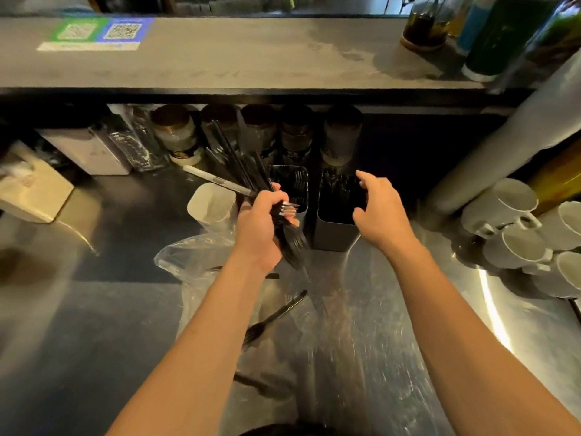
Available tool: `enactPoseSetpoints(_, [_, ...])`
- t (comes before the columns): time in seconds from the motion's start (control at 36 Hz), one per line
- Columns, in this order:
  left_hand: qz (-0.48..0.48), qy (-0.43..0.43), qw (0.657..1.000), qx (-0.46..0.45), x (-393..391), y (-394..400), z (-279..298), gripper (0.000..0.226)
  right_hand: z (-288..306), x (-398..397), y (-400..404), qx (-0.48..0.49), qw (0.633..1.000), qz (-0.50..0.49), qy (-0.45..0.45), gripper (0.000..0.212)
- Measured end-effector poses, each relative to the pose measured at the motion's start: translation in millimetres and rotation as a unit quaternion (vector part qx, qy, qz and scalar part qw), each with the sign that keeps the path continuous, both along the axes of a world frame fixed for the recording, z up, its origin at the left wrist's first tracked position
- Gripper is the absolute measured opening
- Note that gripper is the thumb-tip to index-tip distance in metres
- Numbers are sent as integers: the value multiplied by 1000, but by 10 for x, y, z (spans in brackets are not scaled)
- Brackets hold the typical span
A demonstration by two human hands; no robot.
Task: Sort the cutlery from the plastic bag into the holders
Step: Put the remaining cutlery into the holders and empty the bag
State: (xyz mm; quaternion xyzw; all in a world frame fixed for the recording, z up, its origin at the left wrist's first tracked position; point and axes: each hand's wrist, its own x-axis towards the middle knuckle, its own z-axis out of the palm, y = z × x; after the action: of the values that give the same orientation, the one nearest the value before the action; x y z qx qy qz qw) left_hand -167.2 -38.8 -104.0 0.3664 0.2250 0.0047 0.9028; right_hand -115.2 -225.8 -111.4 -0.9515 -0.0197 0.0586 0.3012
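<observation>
Item: bundle of black plastic cutlery [284, 228], forks among them, with pale tines showing near the knuckles. Held in the left hand [262, 229], whose fingers [276, 196] are curled tight round the middle of the bundle. Long axis runs slantwise: handle ends point up and away toward the back edge of the bench, the other ends point down toward the near edge.

Item: right hand [379, 209], holding nothing, fingers spread and loosely bent. It hovers at the right rim of the dark square metal holder [333, 234], just touching it or just clear; which, cannot be told.

Item: second dark holder [290, 184], behind and left of the first, already stocked with cutlery. Just beyond the bundle's upper end and nearest the left hand.

Item: pale square holder [213, 206], left of the bundle, contents not visible.

Item: clear plastic bag [195, 262], crumpled on the steel bench [94, 309] under the left forearm. One loose black fork [273, 319] lies on it, tines toward the near edge.

Judgement: the bundle sits just left of the two dark holders; it needs tipping upright before it goes in.
</observation>
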Motion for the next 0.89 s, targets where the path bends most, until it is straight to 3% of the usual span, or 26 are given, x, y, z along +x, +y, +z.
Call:
enactPoseSetpoints(0.06, [-45,-8,999,24,-47,8,-25,12,62,6,43,-4,997,-15,-72,55])
enactPoseSetpoints(0.11, [-84,-9,996,39,-99,2,-9,11,163,-20,143,69,993,-22,-94,41])
enactPoseSetpoints(0.22, [-152,15,979,133,-205,-17,14,8,393,-147,405,266,964,2,6,33])
enactPoseSetpoints(0.31, [-196,12,968,155,-268,-40,36,11,469,-227,519,382,918,46,102,43])
enactPoseSetpoints(0.39, [-222,16,950,219,-293,-103,73,12,468,-286,567,458,867,78,181,37])
enactPoseSetpoints(0.44, [-251,-3,909,332,-293,-145,108,26,410,-330,618,465,859,88,198,39])
enactPoseSetpoints(0.5, [-295,-27,838,459,-294,-151,190,41,326,-376,670,493,842,43,215,45])
enactPoseSetpoints(0.58, [-344,-12,734,585,-288,-134,255,80,223,-430,707,604,752,-66,254,31])
enactPoseSetpoints(0.64, [-344,-8,723,599,-289,-118,262,82,158,-440,701,652,706,-127,247,14])
enactPoseSetpoints(0.69, [-338,-17,730,593,-278,-83,270,70,129,-445,702,680,673,-169,235,10])
enactPoseSetpoints(0.78, [-365,-36,710,601,-267,-26,312,62,152,-452,702,713,633,-203,223,9])
enactPoseSetpoints(0.89, [-332,-55,688,643,-296,-42,345,60,194,-435,688,725,628,-209,193,9])
